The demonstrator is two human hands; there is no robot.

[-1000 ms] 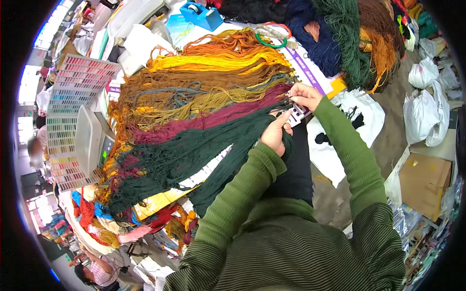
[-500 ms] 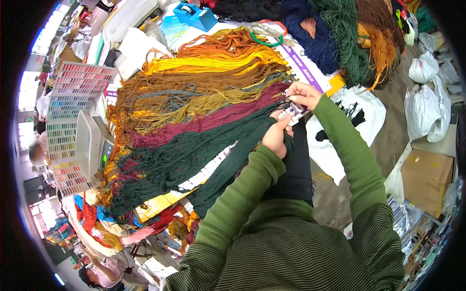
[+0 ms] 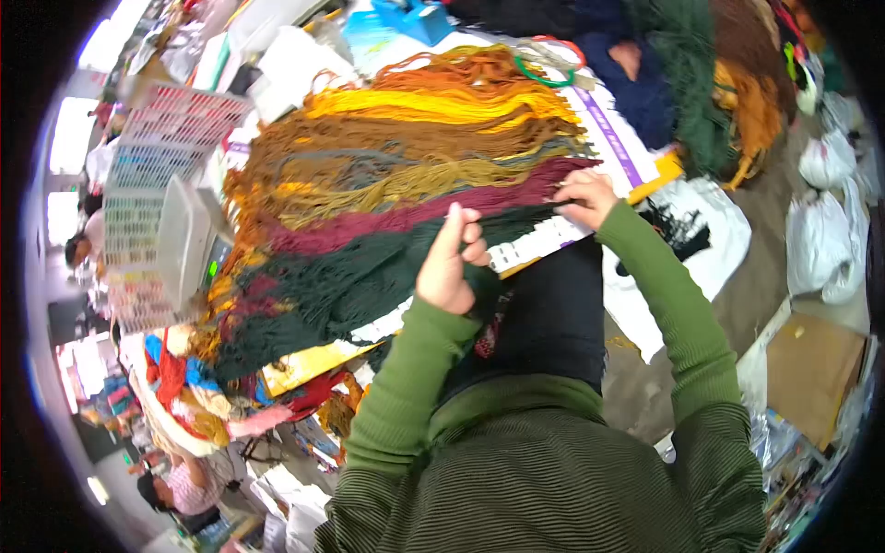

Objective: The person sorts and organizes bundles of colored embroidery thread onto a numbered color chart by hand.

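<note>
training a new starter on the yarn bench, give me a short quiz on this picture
1. True or false: the right hand rests at the end of the maroon yarn, next to the white card strip.
2. Which yarn lies directly beneath the raised left hand? A yellow, B dark green, C navy.
3. Fill in: the person's sleeves are ___.

Key: 1 true. 2 B, the dark green yarn. 3 green.
</note>
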